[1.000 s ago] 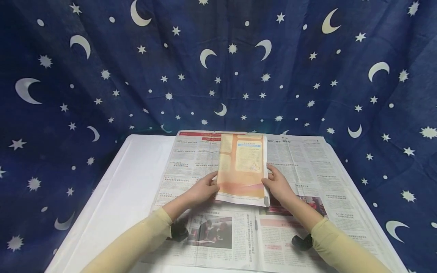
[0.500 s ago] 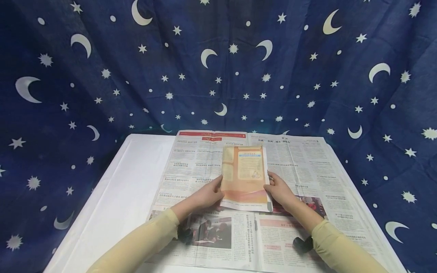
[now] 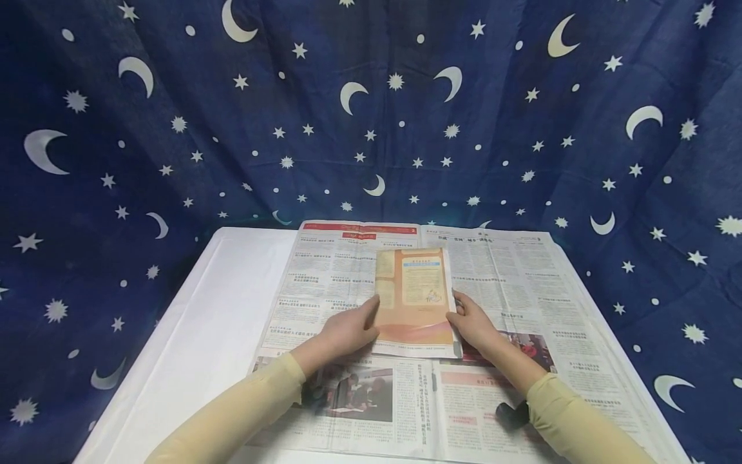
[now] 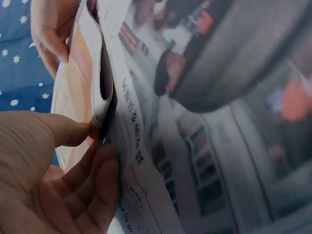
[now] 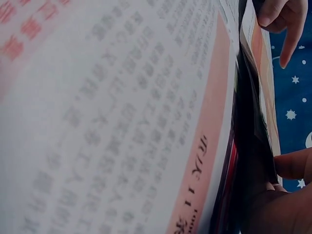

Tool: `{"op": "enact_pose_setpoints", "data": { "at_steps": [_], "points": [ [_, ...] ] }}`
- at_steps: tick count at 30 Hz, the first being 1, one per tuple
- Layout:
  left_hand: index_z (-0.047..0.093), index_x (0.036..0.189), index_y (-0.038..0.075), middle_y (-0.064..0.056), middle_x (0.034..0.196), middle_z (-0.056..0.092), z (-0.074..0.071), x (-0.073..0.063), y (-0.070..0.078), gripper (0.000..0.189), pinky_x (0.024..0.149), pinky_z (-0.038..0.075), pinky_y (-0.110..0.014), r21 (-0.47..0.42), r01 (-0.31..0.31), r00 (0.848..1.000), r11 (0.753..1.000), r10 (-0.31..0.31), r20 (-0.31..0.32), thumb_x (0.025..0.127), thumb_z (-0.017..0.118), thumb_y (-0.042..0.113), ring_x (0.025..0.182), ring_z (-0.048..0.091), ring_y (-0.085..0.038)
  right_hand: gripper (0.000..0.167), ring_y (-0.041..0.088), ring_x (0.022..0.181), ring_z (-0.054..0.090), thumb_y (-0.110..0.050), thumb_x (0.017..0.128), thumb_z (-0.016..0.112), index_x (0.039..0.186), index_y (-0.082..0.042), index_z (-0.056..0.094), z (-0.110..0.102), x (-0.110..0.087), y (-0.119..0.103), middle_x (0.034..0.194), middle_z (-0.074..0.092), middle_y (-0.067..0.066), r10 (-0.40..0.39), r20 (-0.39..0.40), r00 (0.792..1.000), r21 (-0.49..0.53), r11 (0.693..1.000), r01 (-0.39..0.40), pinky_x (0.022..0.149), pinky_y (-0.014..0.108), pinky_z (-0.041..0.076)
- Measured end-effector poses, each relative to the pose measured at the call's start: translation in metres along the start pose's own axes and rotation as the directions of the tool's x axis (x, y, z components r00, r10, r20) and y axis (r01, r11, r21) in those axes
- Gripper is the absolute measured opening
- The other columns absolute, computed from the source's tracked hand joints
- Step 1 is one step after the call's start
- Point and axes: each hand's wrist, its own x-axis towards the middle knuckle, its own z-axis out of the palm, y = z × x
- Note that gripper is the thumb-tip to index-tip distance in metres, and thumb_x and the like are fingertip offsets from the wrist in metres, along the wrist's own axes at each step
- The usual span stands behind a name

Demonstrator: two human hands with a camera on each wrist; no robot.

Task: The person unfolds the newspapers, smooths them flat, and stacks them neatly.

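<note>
An orange booklet [image 3: 413, 303] with a pale text panel and white margins is held between both hands, low over the spread newspaper. My left hand [image 3: 346, 330] pinches its left edge, thumb on top and fingers beneath. The right hand [image 3: 472, 322] grips the opposite edge near the lower corner. In the left wrist view, the edge of the booklet [image 4: 100, 73] bulges into a fold with a narrow gap, and the thumb presses beside it. The right wrist view shows the right hand [image 5: 287, 195] at a dark, shadowed underside.
Open newspaper sheets [image 3: 522, 296] cover the middle and right of the white table [image 3: 232, 290]. A dark blue curtain [image 3: 371, 116] with moons and stars hangs behind. A black wrist device [image 3: 513, 415] shows beneath the right forearm.
The booklet has come down and nearer to me, baring the newspaper's top. Both hands have shifted with it, the left slightly rightward. Over the last half second it has hardly moved.
</note>
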Motion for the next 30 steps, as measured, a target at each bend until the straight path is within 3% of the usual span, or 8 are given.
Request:
{"op": "enact_pose_setpoints", "data": {
  "at_steps": [2, 3, 7, 9, 12, 19, 25, 30],
  "points": [
    [0.034, 0.160, 0.009, -0.002, 0.097, 0.066, -0.002, -0.001, 0.000, 0.078, 0.059, 0.052, -0.030, 0.066, -0.039, 0.999, 0.997, 0.040, -0.023, 0.094, 0.070, 0.030, 0.072, 0.059, -0.014, 0.069, 0.024, 0.094, 0.072, -0.018, 0.104, 0.054, 0.162, -0.002, 0.020, 0.001, 0.000, 0.000, 0.130, 0.064, 0.023, -0.002, -0.010, 1.000, -0.004, 1.000, 0.002, 0.096, 0.044, 0.054],
    [0.036, 0.159, 0.010, 0.000, 0.099, 0.064, -0.002, 0.000, -0.001, 0.077, 0.061, 0.051, -0.028, 0.096, -0.064, 0.997, 0.993, 0.068, -0.039, 0.094, 0.071, 0.030, 0.075, 0.057, -0.012, 0.069, 0.024, 0.095, 0.071, -0.019, 0.104, 0.054, 0.162, -0.003, 0.021, 0.001, 0.000, -0.001, 0.132, 0.063, 0.023, -0.006, -0.016, 1.000, -0.009, 1.000, 0.006, 0.099, 0.046, 0.052],
    [0.040, 0.158, 0.011, -0.005, 0.128, 0.061, -0.005, -0.001, -0.004, 0.075, 0.093, 0.053, -0.034, 0.190, -0.200, 0.977, 0.961, 0.211, -0.042, 0.093, 0.073, 0.031, 0.110, 0.060, -0.018, 0.071, 0.027, 0.104, 0.068, -0.022, 0.104, 0.056, 0.163, -0.006, 0.021, 0.001, -0.002, -0.003, 0.140, 0.056, 0.023, -0.013, -0.026, 1.000, -0.032, 0.999, 0.012, 0.101, 0.048, 0.050],
    [0.042, 0.157, 0.012, -0.009, 0.148, 0.053, -0.007, -0.001, -0.006, 0.072, 0.112, 0.042, -0.041, 0.228, -0.272, 0.959, 0.935, 0.282, -0.010, 0.094, 0.072, 0.032, 0.133, 0.051, -0.026, 0.072, 0.030, 0.109, 0.065, -0.024, 0.103, 0.056, 0.163, -0.007, 0.020, 0.001, -0.004, -0.005, 0.143, 0.052, 0.024, -0.017, -0.020, 1.000, -0.044, 0.999, 0.016, 0.099, 0.047, 0.051],
    [0.043, 0.156, 0.012, -0.012, 0.161, 0.038, -0.007, 0.000, -0.009, 0.067, 0.121, 0.027, -0.048, 0.269, -0.340, 0.940, 0.901, 0.336, 0.060, 0.098, 0.068, 0.034, 0.150, 0.032, -0.033, 0.074, 0.036, 0.119, 0.059, -0.025, 0.103, 0.057, 0.163, -0.006, 0.020, 0.000, -0.006, -0.007, 0.151, 0.043, 0.026, -0.033, -0.015, 0.999, -0.051, 0.998, 0.032, 0.098, 0.048, 0.052],
    [0.039, 0.159, 0.014, -0.013, 0.167, 0.026, 0.000, 0.003, -0.016, 0.067, 0.123, 0.020, -0.048, 0.327, -0.345, 0.939, 0.880, 0.319, 0.129, 0.102, 0.058, 0.043, 0.155, 0.018, -0.031, 0.075, 0.046, 0.142, 0.039, -0.022, 0.102, 0.059, 0.163, -0.004, 0.018, 0.003, -0.012, -0.013, 0.161, 0.028, 0.027, -0.096, -0.008, 0.995, -0.040, 0.995, 0.095, 0.111, 0.056, 0.041],
    [0.039, 0.159, 0.015, -0.012, 0.168, 0.024, 0.003, 0.006, -0.019, 0.066, 0.124, 0.017, -0.046, 0.320, -0.333, 0.942, 0.887, 0.297, 0.156, 0.103, 0.055, 0.045, 0.155, 0.017, -0.031, 0.082, 0.044, 0.142, 0.041, -0.027, 0.100, 0.064, 0.165, -0.011, 0.016, 0.008, -0.032, -0.018, 0.158, 0.038, 0.022, -0.089, 0.012, 0.996, -0.017, 0.996, 0.089, 0.113, 0.060, 0.036],
    [0.040, 0.159, 0.015, -0.012, 0.167, 0.024, 0.003, 0.006, -0.019, 0.064, 0.124, 0.017, -0.045, 0.296, -0.321, 0.945, 0.899, 0.284, 0.162, 0.103, 0.055, 0.044, 0.155, 0.018, -0.032, 0.084, 0.040, 0.136, 0.050, -0.013, 0.098, 0.063, 0.165, -0.011, 0.012, 0.016, -0.051, -0.018, 0.154, 0.046, 0.020, -0.172, 0.121, 0.978, 0.152, 0.976, 0.153, 0.110, 0.052, 0.043]
  ]
}}
